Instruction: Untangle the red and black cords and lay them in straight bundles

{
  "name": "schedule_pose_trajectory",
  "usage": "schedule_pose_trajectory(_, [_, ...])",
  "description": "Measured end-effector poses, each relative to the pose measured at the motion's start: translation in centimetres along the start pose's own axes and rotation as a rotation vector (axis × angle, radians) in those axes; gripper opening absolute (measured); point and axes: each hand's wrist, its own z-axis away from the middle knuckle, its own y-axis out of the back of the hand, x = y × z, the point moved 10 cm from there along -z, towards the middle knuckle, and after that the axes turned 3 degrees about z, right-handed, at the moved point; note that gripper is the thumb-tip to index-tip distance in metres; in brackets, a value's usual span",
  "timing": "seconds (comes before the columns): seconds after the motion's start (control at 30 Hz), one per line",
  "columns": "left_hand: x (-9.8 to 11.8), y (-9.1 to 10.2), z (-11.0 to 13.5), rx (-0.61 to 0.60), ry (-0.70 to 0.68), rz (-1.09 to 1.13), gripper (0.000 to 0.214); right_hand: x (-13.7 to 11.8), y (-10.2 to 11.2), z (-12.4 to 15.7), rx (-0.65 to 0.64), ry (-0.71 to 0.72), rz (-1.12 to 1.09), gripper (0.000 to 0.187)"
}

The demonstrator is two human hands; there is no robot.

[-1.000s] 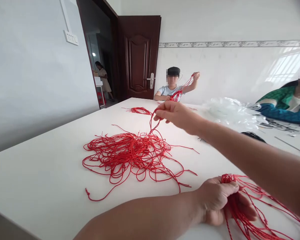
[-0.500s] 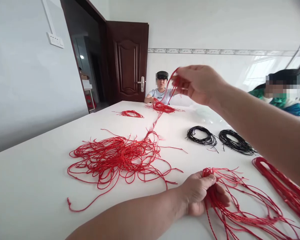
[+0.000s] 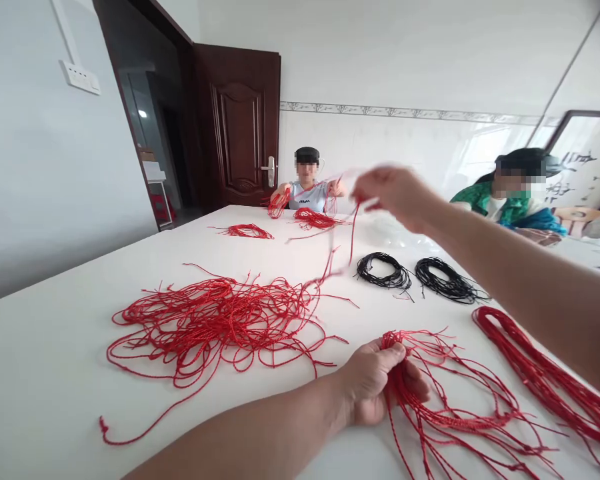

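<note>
Left hand point(image 3: 373, 381) low, right hand point(image 3: 390, 195) up high, well apart
The left one squeezes a red string bunch point(image 3: 401, 388); the right one pinches a blurry red string point(image 3: 353, 233). A messy red pile point(image 3: 225, 320) sits on the white table point(image 3: 45, 360), left of the bunch; two black rings point(image 3: 397, 283) lie farther back

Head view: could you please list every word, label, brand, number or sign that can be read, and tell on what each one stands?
No text can be read with certainty.
Shirt of the person across: dark letters, too small to read.
Framed panel at the right: dark, brush-like marks, too blurred to read.
Red cords and black coils: no text visible.
</note>
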Motion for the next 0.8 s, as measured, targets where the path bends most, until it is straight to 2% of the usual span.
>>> schedule_pose_trajectory(0.07, [0.1,-0.1,0.1,0.002,0.000,-0.001,0.012,1.2,-0.4,0.7,-0.063,-0.013,0.089,0.008])
schedule_pose_trajectory(0.23, [0.1,0.2,-0.1,0.003,-0.003,0.001,0.011,2.7,0.4,2.6,-0.078,-0.009,0.132,0.010])
schedule_pose_trajectory(0.37, [-0.1,0.4,-0.4,-0.015,0.003,0.010,0.009,2.9,3.3,3.6,0.082,-0.016,-0.036,0.014])
schedule_pose_trajectory(0.47, [0.0,0.3,-0.4,-0.021,0.002,0.018,0.010,4.5,4.8,4.4,0.122,-0.085,-0.071,0.013])
schedule_pose_trajectory(0.53, [0.0,0.2,-0.4,-0.026,0.003,0.027,0.010,5.7,6.0,5.1,0.161,-0.098,-0.039,0.014])
schedule_pose_trajectory(0.67, [-0.1,0.0,-0.3,-0.043,0.015,0.033,0.011,8.4,7.5,6.7,0.139,-0.149,0.136,0.018])
schedule_pose_trajectory(0.8, [-0.1,0.1,-0.3,-0.038,0.017,0.022,0.016,9.2,9.2,8.6,0.210,-0.149,0.206,0.023])
